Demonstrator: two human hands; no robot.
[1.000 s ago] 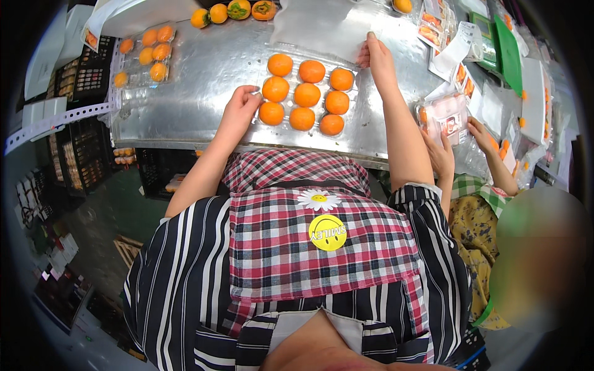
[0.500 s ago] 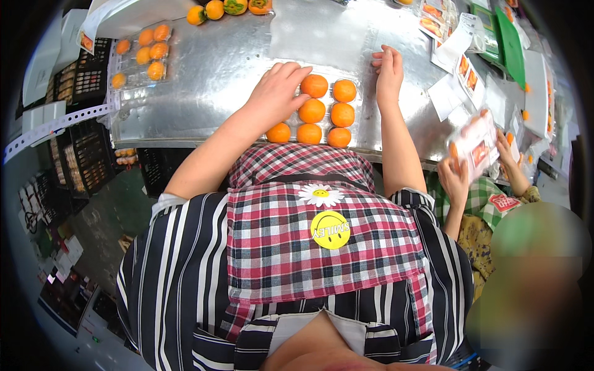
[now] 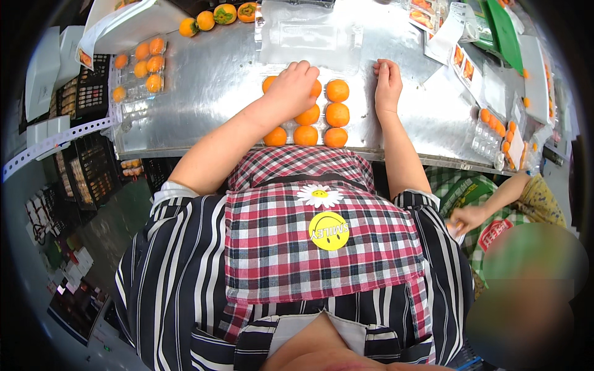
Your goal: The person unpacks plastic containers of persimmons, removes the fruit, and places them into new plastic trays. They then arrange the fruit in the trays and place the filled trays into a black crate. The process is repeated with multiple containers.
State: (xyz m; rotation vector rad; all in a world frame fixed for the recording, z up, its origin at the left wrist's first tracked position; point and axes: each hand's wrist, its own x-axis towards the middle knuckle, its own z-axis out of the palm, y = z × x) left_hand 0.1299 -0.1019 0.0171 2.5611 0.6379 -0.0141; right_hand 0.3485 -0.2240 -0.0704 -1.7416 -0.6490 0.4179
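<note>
A clear plastic tray (image 3: 322, 102) holds several round orange fruits (image 3: 336, 114) in rows near the metal table's front edge. My left hand (image 3: 292, 88) lies over the tray's upper left part, its curled fingers hiding some fruit and whatever they grip. Just right of the tray, my right hand (image 3: 387, 83) has loosely closed, empty fingers. Behind the tray lies a translucent plastic sheet or empty tray (image 3: 306, 37).
A filled tray (image 3: 145, 65) lies left, persimmons with green calyxes (image 3: 224, 13) at the back. Label sheets (image 3: 464, 65), plastic trays (image 3: 487, 139) and a green object (image 3: 501, 34) crowd the right side. A co-worker's hand (image 3: 467, 219) is at lower right.
My left hand has moved up and right over the tray's fruit and curled further. My right hand has lowered slightly. The co-worker has carried a pink-labelled package down off the table.
</note>
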